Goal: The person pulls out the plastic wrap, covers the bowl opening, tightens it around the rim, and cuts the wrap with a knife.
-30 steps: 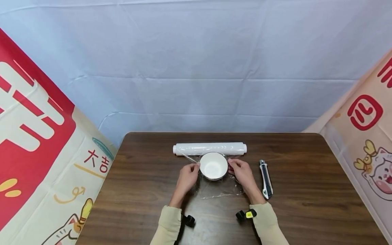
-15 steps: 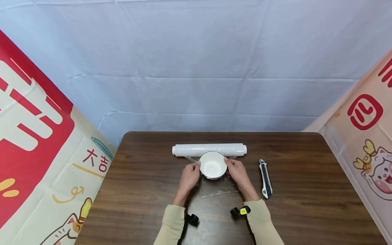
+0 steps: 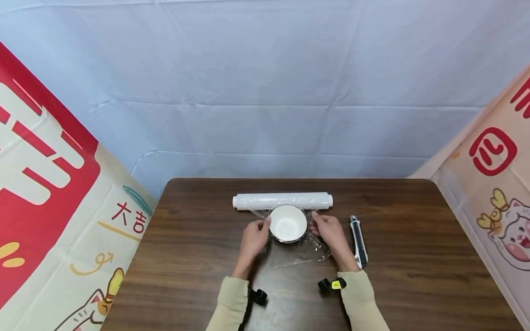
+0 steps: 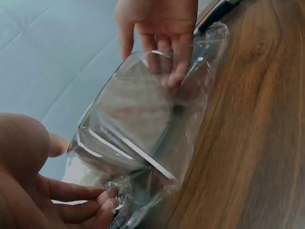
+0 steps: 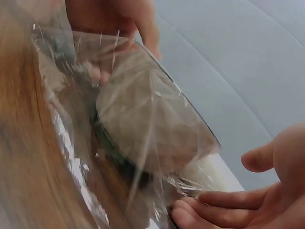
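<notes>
On the brown worktop [image 3: 198, 248], toward its far side, a white bowl [image 3: 288, 223] stands with its opening upward, between the two hands. Clear film [image 3: 304, 256] lies about it; its far edges are difficult to follow, because the wood shows through. The left hand [image 3: 254, 236] has its thumb at the bowl's rim and its fingers lower, so it grips the bowl's side together with film. The right hand [image 3: 330, 233] has its thumb apart from its fingers, which are rather straight and touch the film beside the bowl. Both wrist views show the bowl through wrinkled, shining film, so its outer wall is hard to make out. Just behind lies a white roll [image 3: 283, 201]. To the right is a cutter knife [image 3: 359, 242], cut off in the left wrist view.
</notes>
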`<action>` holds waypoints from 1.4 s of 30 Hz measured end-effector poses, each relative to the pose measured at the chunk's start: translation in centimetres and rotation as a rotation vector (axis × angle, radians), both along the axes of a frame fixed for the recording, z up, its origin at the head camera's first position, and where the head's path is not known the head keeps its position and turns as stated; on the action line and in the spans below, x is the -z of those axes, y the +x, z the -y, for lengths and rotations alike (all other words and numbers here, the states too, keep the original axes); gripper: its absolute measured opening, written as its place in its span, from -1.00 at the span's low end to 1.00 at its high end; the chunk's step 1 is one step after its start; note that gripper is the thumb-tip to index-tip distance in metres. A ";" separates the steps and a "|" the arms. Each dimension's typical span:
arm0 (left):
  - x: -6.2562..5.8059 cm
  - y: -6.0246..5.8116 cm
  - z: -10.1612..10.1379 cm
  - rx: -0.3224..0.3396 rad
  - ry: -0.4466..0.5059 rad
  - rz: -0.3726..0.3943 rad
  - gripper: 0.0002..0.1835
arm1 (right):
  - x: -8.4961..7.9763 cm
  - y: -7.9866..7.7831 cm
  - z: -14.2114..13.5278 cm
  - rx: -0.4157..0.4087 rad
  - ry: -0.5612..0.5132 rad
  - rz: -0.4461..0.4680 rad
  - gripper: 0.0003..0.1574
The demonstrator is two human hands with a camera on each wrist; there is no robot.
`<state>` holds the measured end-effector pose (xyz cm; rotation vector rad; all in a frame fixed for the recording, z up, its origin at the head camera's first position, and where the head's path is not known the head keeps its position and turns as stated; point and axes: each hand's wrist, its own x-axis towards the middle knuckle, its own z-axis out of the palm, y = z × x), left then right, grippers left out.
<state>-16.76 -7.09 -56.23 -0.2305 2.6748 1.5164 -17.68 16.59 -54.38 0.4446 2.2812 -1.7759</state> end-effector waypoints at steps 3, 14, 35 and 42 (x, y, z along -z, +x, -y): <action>1.4 -0.5 -0.1 -0.013 -0.011 -0.016 -0.43 | 0.2 -0.1 0.9 -0.002 -0.004 -0.008 -0.40; -0.4 0.8 -1.9 -0.184 0.066 -0.004 -0.50 | 0.7 0.5 2.6 -0.052 0.190 -0.085 -0.41; 0.0 0.9 -2.5 -0.144 0.108 0.068 -0.37 | 1.0 0.9 3.1 -0.042 0.115 -0.111 -0.40; -0.2 1.0 -2.2 -0.168 0.130 0.059 -0.39 | 1.1 1.0 3.1 0.017 0.111 -0.101 -0.44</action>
